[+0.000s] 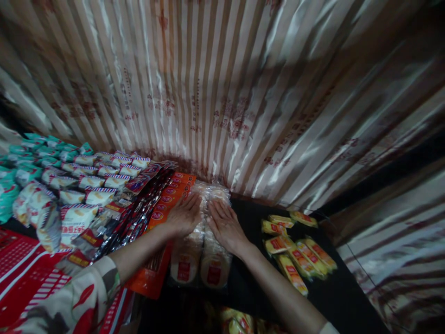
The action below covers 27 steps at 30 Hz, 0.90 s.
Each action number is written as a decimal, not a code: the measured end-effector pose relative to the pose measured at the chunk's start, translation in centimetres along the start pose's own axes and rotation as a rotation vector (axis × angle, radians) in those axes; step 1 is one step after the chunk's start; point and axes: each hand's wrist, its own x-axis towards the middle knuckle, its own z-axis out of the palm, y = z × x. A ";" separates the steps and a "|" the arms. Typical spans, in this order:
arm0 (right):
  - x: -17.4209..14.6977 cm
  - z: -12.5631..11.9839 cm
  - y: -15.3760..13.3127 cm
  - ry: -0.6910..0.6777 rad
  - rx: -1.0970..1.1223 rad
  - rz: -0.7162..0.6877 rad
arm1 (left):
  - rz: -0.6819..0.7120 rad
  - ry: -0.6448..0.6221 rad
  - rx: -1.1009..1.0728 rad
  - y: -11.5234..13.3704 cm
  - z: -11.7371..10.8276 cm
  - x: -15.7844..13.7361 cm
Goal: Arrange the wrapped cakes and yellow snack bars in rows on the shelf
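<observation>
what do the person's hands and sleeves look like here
The left hand and right hand are bare. The left sleeve is pale, with red leaf-like shapes and darker greyish patches, ending well short of the hand. Only a pale edge of the right sleeve shows.

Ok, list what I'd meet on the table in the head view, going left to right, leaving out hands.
Green packets, white packets, orange packaging, left clear-wrapped pack, right clear-wrapped pack, yellow packets.
</observation>
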 end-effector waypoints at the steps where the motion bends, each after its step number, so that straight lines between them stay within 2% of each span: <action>1: 0.5 -0.3 0.2 0.007 -0.005 0.014 | -0.008 -0.005 0.001 -0.1 -0.3 0.6; 4: 1.9 -0.5 0.9 -0.008 -0.016 0.059 | -0.024 -0.057 0.005 -0.3 -0.2 2.1; 8: 2.6 0.3 1.5 -0.046 -0.020 0.028 | 0.007 -0.113 0.024 -0.6 0.8 2.4; 11: 2.8 0.7 1.9 -0.031 -0.026 0.017 | 0.027 -0.089 0.041 -0.7 1.0 2.3; 16: 4.2 0.5 2.6 0.034 -0.054 0.032 | -0.015 0.033 0.065 -0.9 1.2 3.5; 22: 4.9 1.2 2.9 0.023 -0.067 0.033 | -0.011 0.064 0.112 -0.8 3.4 3.7; 27: 4.8 0.9 2.7 0.010 -0.059 0.050 | -0.011 0.094 0.097 -0.9 3.0 3.7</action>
